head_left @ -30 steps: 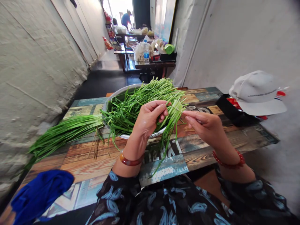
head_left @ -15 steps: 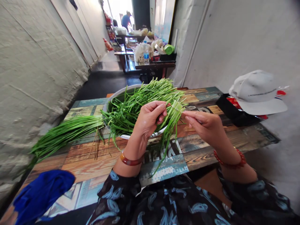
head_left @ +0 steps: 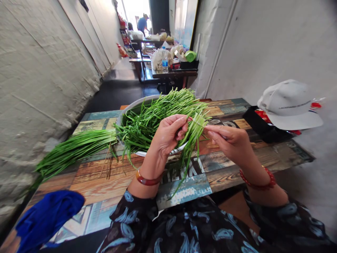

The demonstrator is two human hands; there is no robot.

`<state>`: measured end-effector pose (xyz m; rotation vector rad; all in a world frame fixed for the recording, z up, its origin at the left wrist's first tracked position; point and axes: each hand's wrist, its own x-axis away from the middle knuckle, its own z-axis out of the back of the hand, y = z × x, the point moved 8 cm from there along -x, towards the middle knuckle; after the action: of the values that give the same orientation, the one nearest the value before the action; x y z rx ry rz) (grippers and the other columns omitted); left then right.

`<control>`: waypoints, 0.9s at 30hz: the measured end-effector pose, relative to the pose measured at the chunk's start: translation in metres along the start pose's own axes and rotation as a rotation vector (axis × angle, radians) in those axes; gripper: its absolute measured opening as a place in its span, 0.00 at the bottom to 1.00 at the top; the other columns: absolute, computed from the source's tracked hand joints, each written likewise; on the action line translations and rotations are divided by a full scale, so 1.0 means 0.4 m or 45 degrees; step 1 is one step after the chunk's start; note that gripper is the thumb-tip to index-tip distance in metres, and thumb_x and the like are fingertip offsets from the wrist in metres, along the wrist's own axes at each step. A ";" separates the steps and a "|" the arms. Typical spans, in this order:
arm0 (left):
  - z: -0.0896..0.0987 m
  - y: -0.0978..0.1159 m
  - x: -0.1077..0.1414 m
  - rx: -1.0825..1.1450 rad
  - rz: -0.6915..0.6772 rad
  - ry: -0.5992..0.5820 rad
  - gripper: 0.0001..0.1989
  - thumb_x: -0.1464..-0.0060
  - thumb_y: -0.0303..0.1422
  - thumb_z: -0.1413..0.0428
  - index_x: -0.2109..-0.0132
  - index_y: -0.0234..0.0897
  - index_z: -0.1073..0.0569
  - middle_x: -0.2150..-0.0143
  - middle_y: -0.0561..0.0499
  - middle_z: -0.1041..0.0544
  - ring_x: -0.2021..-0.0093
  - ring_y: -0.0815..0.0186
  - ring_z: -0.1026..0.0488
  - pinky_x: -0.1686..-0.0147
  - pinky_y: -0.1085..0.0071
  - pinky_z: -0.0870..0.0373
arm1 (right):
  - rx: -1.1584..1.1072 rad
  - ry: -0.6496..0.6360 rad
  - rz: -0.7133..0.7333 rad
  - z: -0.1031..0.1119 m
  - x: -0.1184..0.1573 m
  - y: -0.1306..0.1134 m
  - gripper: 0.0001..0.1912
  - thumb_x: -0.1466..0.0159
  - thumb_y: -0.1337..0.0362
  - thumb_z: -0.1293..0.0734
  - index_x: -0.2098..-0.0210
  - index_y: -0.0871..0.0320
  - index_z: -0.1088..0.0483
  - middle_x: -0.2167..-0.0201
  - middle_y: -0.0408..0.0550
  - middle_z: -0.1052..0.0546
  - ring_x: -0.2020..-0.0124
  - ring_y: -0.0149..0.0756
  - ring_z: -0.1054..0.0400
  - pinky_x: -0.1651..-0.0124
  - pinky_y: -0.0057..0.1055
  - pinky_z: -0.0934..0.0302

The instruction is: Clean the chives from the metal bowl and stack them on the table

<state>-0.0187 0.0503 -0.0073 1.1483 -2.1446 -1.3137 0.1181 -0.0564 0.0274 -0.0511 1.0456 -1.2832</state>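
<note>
Green chives (head_left: 147, 119) are heaped in a metal basin (head_left: 139, 100), pale stalk ends toward the upper right. A smaller bunch of chives (head_left: 197, 124) lies over the basin's right side, its leaves drooping over the rim. My left hand (head_left: 171, 133) is closed in a pinch at that bunch's left side. Just right of the bunch, my right hand (head_left: 228, 140) pinches with thumb and forefinger. Between both hands a thin strand (head_left: 195, 120) crosses the pale stalks; its exact kind is too small to tell.
Another bunch of chives (head_left: 76, 147) lies left of the basin, beside several thin brown straws (head_left: 107, 163). A blue cloth (head_left: 50, 218) is at the front left. A grey cap (head_left: 288, 103) rests on a black box (head_left: 265, 131) at right. A person (head_left: 142, 24) stands far back.
Both hands keep nearly the same place and grip. The view has shifted very slightly; the chives and the strand show hardly any change.
</note>
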 end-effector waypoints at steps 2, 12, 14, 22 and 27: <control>0.001 -0.002 -0.002 0.003 0.004 -0.001 0.16 0.57 0.40 0.30 0.68 0.31 0.22 0.80 0.57 0.32 0.84 0.80 0.44 0.86 0.81 0.54 | -0.012 -0.006 -0.015 -0.002 0.000 0.003 0.13 0.33 0.68 0.34 0.55 0.54 0.18 0.65 0.45 0.15 0.73 0.34 0.23 0.66 0.31 0.26; 0.012 0.003 0.000 -0.085 -0.018 0.082 0.16 0.58 0.41 0.30 0.68 0.32 0.22 0.80 0.57 0.31 0.84 0.80 0.44 0.85 0.80 0.56 | 0.042 -0.015 0.078 -0.001 -0.008 -0.017 0.13 0.33 0.69 0.35 0.56 0.53 0.18 0.60 0.47 0.15 0.61 0.40 0.19 0.55 0.35 0.25; 0.012 0.006 0.004 -0.120 -0.029 0.109 0.16 0.57 0.41 0.31 0.68 0.32 0.22 0.80 0.57 0.31 0.84 0.80 0.43 0.84 0.80 0.56 | 0.048 -0.005 0.092 -0.001 -0.009 -0.020 0.13 0.33 0.70 0.35 0.56 0.55 0.18 0.60 0.48 0.15 0.61 0.40 0.19 0.55 0.34 0.25; 0.015 0.015 0.005 -0.367 -0.163 0.162 0.13 0.50 0.38 0.37 0.75 0.34 0.26 0.80 0.56 0.32 0.82 0.77 0.43 0.81 0.77 0.50 | 0.076 0.015 0.060 -0.019 -0.015 -0.011 0.13 0.32 0.67 0.36 0.58 0.54 0.19 0.66 0.47 0.15 0.67 0.39 0.20 0.60 0.34 0.27; 0.012 0.076 0.017 -0.724 -0.491 0.169 0.06 0.49 0.33 0.37 0.71 0.35 0.19 0.69 0.50 0.23 0.66 0.68 0.30 0.66 0.75 0.35 | 0.081 -0.014 0.029 -0.019 -0.019 -0.004 0.10 0.32 0.64 0.34 0.61 0.56 0.20 0.73 0.45 0.18 0.75 0.35 0.25 0.68 0.30 0.31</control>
<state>-0.0396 0.0545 0.0161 1.3753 -1.3513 -1.7953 0.1124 -0.0473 0.0287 0.0026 0.9926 -1.2934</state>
